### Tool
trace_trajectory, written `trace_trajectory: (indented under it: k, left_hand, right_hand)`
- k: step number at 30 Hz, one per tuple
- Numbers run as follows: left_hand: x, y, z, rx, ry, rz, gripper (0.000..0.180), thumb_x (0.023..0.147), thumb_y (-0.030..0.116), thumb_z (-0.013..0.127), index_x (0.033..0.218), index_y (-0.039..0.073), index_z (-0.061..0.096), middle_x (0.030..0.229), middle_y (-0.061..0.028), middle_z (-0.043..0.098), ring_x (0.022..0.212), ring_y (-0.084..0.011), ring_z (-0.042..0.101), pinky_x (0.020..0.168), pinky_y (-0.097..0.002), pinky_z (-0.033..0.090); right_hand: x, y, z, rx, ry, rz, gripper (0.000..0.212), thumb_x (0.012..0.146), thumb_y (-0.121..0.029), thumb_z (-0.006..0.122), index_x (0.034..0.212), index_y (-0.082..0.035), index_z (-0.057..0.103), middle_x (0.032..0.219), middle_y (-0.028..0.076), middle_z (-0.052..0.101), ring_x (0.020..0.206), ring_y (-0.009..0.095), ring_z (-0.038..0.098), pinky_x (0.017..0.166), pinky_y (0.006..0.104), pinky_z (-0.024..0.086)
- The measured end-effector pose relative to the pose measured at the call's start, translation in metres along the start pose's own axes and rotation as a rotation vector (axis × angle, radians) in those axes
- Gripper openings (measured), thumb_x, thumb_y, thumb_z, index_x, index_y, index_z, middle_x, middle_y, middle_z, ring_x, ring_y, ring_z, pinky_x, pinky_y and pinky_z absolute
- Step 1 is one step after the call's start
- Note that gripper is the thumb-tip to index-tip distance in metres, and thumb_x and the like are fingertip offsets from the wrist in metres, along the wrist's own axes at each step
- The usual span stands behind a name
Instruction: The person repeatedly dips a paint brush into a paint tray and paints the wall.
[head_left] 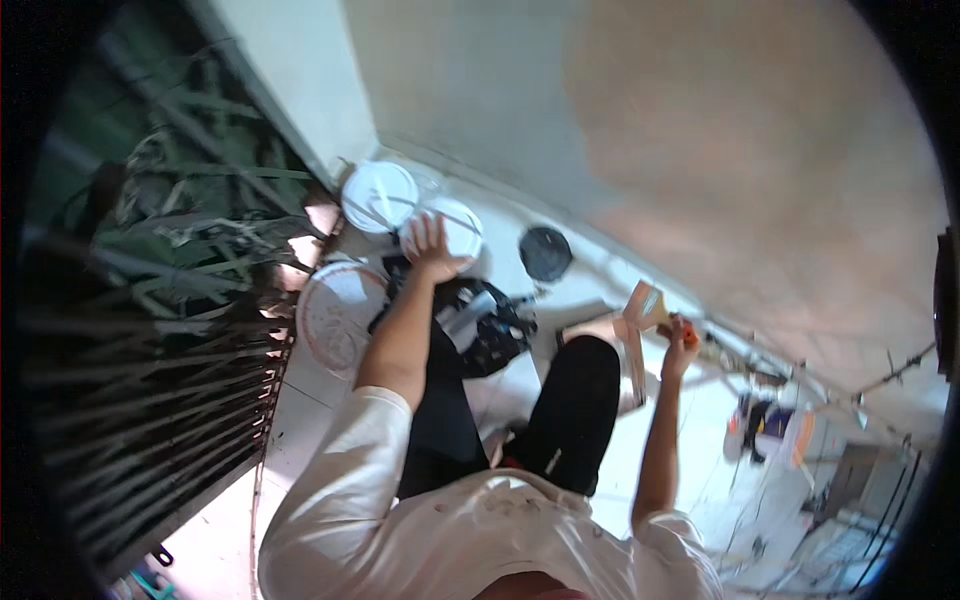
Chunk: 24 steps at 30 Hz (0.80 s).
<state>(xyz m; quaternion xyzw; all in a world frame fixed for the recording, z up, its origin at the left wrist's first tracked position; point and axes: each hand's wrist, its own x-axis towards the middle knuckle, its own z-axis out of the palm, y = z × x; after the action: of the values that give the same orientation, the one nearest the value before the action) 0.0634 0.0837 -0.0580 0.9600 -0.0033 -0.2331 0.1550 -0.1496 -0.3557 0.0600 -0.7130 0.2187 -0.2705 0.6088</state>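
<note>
My left hand (437, 255) rests with fingers spread on the near edge of a round white lid (462, 228). A second white lid (380, 195) lies beside it, farther left. In my right hand (682, 352), closed, is what looks like a wide paintbrush (656, 312) with an orange handle and pale bristles. The brush end reaches a tan, box-like piece (634, 345) beside my right knee; blur hides whether they touch. Below my left hand sits a crumpled black plastic bag (490, 335) with something pale in it.
A large round whitish tub (340, 315) stands left of my left forearm. A dark round object (546, 254) is near the wall (700, 150). Dark metal bars (190, 400) with plants behind run along the left. Assorted items (775, 430) lie on the tiled floor (700, 500) at right.
</note>
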Motion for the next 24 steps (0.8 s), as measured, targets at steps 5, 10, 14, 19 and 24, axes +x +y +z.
trace_trajectory:
  k: [5, 10, 14, 19, 24]
  left_hand:
    - [0.008, -0.009, -0.001, 0.144, -0.039, -0.027, 0.119, 0.072, 0.075, 0.056, 0.151, 0.018, -0.013, 0.156, -0.0157, -0.018, 0.142, -0.0384, -0.021, 0.112, -0.0566, -0.006]
    - [0.01, -0.017, 0.002, 0.086, -0.116, -0.046, 0.121, 0.072, 0.073, 0.059, 0.149, 0.02, -0.018, 0.155, -0.0166, -0.022, 0.141, -0.0391, -0.025, 0.112, -0.0571, -0.006]
    - [0.011, -0.023, 0.013, 0.091, -0.055, -0.041, 0.121, 0.073, 0.073, 0.058, 0.149, 0.02, -0.019, 0.155, -0.0172, -0.022, 0.141, -0.0399, -0.024, 0.112, -0.0575, -0.006]
    - [0.013, -0.021, 0.008, 0.135, -0.077, -0.054, 0.12, 0.073, 0.074, 0.057, 0.149, 0.02, -0.019, 0.155, -0.018, -0.021, 0.141, -0.041, -0.022, 0.112, -0.0576, -0.006]
    - [0.015, -0.016, 0.002, 0.128, -0.084, -0.05, 0.121, 0.072, 0.077, 0.055, 0.149, 0.02, -0.02, 0.155, -0.018, -0.022, 0.141, -0.0411, -0.023, 0.112, -0.0576, -0.005]
  right_hand:
    - [-0.142, 0.099, -0.086, 0.165, 0.536, 0.359, 0.021, 0.091, -0.016, 0.064, 0.087, 0.004, 0.062, 0.078, 0.013, 0.066, 0.064, 0.02, 0.066, 0.057, 0.0292, 0.057]
    - [-0.173, 0.132, -0.083, 0.183, 0.72, 0.418, 0.025, 0.09, -0.019, 0.065, 0.084, 0.004, 0.062, 0.077, 0.011, 0.065, 0.064, 0.019, 0.066, 0.058, 0.0291, 0.059]
    - [-0.146, 0.14, -0.06, 0.278, 0.715, 0.39, 0.024, 0.091, -0.02, 0.063, 0.089, 0.003, 0.062, 0.078, 0.012, 0.066, 0.064, 0.02, 0.067, 0.058, 0.0302, 0.059]
    - [-0.121, 0.149, -0.029, 0.203, 0.629, 0.399, 0.024, 0.091, -0.018, 0.062, 0.092, 0.006, 0.062, 0.078, 0.013, 0.066, 0.063, 0.021, 0.068, 0.059, 0.0296, 0.058]
    - [-0.123, 0.172, -0.021, 0.095, 0.62, 0.481, 0.029, 0.093, -0.02, 0.059, 0.092, 0.009, 0.061, 0.075, 0.015, 0.067, 0.064, 0.021, 0.068, 0.06, 0.0286, 0.058]
